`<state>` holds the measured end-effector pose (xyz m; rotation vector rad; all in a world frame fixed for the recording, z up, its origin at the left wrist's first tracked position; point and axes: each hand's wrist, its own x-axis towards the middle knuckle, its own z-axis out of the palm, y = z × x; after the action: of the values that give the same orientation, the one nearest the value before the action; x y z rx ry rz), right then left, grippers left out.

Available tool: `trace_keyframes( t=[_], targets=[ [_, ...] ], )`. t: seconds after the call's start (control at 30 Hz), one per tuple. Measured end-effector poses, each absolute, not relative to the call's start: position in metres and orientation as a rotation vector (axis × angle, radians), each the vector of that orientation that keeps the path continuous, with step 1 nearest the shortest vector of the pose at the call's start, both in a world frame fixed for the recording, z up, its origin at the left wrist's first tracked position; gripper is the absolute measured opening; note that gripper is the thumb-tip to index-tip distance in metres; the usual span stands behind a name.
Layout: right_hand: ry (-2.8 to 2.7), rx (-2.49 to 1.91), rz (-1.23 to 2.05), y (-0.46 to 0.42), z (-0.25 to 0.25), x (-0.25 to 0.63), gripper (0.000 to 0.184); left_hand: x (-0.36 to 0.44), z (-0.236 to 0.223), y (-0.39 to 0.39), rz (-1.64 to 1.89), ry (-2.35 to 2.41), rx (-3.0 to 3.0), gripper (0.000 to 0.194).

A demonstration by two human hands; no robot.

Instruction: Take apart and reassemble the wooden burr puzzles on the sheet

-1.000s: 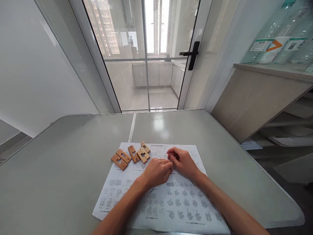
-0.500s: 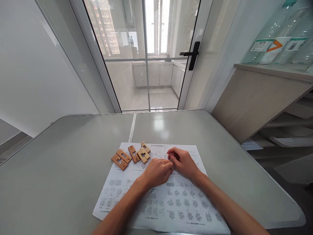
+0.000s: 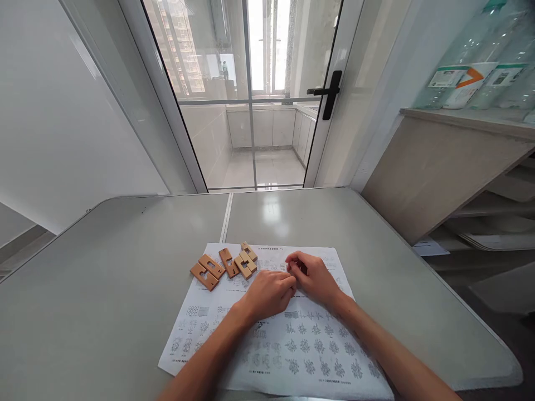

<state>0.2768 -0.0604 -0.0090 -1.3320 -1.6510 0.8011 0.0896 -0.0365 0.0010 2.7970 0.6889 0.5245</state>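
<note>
My left hand (image 3: 271,291) rests on the printed sheet (image 3: 225,345), back up, fingers curled under. Whatever lies beneath those fingers, if anything, is hidden. Close against it, my right hand (image 3: 313,277) is loosely closed, thumb and fingertips together, and nothing shows between them. Just left of my hands are notched wooden puzzle pieces. A pair of flat brown pieces (image 3: 204,277) lies farthest left. Beside it another brown piece (image 3: 228,262), marked with a number, leans against a cluster of paler pieces (image 3: 245,264). Neither hand touches these pieces.
The sheet carries rows of small puzzle diagrams and lies on a grey-green table (image 3: 104,301). Beyond the far edge stands a glass door with a black handle (image 3: 331,94). Clear plastic bottles (image 3: 480,72) stand on a shelf (image 3: 463,167) at right.
</note>
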Motion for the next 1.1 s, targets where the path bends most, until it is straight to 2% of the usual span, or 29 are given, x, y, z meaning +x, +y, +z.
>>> trace_keyframes(
  t=[1.1],
  targets=[
    [-1.646,-1.353,0.8,-0.0619,-0.0043,0.2757,0.019,0.089,0.0012,-0.0368,0.528,0.69,2.8,0.024]
  ],
)
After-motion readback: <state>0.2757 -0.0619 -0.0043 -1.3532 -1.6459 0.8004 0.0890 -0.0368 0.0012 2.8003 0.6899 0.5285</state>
